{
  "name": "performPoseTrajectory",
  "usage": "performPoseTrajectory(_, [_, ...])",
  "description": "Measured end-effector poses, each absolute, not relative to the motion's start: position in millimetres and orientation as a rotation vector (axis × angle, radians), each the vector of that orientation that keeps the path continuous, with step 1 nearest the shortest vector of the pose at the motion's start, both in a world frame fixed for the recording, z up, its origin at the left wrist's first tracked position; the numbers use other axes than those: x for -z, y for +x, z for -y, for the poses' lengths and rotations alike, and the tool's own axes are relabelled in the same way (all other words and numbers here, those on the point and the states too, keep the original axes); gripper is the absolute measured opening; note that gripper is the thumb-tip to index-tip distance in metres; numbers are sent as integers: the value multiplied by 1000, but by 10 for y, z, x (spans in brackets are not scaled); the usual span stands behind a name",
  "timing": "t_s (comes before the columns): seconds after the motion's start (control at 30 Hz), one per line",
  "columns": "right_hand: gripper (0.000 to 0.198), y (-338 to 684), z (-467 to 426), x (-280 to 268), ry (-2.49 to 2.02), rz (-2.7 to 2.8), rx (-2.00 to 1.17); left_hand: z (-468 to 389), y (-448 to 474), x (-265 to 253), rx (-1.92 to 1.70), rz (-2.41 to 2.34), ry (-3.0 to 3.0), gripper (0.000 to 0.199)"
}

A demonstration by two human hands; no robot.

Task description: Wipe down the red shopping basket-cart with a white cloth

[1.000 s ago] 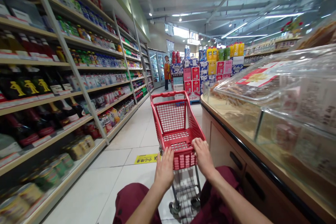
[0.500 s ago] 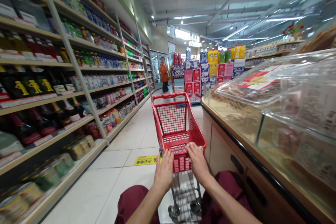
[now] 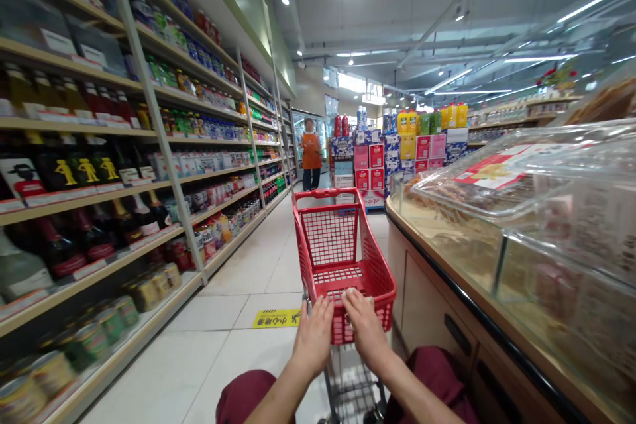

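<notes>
A red shopping cart (image 3: 332,271) with a plastic mesh basket stands right in front of me, its inside bare. At the basket's near rim, my left hand (image 3: 314,330) has its fingers laid over the left part of the edge. My right hand (image 3: 365,326) grips the same rim further right, fingers bent over it and held close together. Both palms face down, and the undersides of the fingers are hidden. Below the basket, the grey frame and wheels show between my knees.
Shelves of bottles and cans (image 3: 199,126) line the left side. A wooden counter (image 3: 422,285) with clear plastic food boxes (image 3: 501,172) runs close on the right. Ahead are stacked drink cartons (image 3: 370,169) and a person in an orange vest (image 3: 311,151). A yellow floor sticker (image 3: 277,318) lies left of the cart.
The view has tilted up slightly, so the cart and hands sit lower in it. The person in orange has come further into the aisle. Both hands stay on the cart's rim.
</notes>
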State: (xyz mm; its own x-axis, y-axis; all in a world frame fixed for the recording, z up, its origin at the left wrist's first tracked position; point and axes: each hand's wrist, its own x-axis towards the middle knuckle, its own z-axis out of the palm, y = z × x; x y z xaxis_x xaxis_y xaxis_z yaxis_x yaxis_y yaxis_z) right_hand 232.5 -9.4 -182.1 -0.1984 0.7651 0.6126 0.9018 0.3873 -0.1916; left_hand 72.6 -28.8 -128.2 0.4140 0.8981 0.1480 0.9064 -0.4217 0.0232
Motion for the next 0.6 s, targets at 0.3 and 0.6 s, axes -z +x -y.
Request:
performPoseTrajectory(0.3, [52, 2632, 2, 1748, -1599, 1823, 258, 119, 637, 1123, 123, 1704, -2535, 59])
performPoseTrajectory(0.6, [55, 2566, 39, 1777, -1499, 1865, 265, 233, 596, 1190, 98, 1711, -2505, 59])
